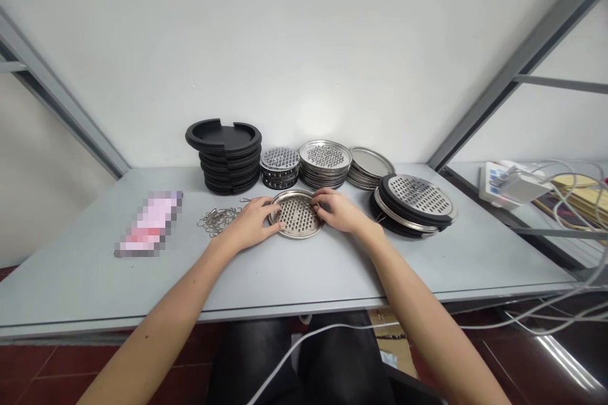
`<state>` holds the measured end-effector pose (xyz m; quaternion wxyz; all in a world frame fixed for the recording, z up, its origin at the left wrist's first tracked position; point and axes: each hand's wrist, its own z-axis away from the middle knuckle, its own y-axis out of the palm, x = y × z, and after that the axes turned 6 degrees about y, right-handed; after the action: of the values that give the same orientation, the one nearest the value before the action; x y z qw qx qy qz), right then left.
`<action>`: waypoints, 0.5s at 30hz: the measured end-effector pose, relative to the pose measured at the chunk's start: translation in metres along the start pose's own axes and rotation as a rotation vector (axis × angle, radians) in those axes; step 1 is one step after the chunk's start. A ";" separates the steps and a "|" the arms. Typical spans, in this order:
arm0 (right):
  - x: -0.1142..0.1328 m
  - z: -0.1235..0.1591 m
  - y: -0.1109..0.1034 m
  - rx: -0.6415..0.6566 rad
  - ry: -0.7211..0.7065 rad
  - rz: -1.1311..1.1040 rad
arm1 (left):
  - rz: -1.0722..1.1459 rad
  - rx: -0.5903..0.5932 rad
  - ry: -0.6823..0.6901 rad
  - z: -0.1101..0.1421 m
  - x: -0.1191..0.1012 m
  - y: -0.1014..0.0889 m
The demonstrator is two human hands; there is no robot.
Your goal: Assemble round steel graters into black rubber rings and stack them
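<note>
A round perforated metal tray (297, 214) lies flat on the grey table (294, 272) in front of me. My left hand (254, 223) rests at its left rim with fingers curled onto the edge. My right hand (338, 210) grips the right rim, fingers pinched on the edge. Both hands hold the tray from opposite sides. A heap of small metal wire clips (218, 219) lies just left of my left hand.
Behind stand a stack of black round holders (224, 155), a stack of perforated discs (280, 166), perforated trays (325, 163) and plain metal lids (369, 166). Assembled black-and-metal units (413, 204) sit to the right. A blurred pink packet (149, 223) lies left; cables and a power strip (503, 183) far right.
</note>
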<state>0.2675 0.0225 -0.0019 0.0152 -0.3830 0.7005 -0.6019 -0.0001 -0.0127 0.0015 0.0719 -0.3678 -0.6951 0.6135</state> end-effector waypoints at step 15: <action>0.002 0.000 0.000 -0.005 0.009 -0.028 | 0.021 -0.009 -0.004 0.000 0.002 0.002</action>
<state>0.2664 0.0211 -0.0013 0.0025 -0.3902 0.6966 -0.6020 -0.0008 -0.0114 -0.0011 0.0626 -0.3741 -0.6941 0.6118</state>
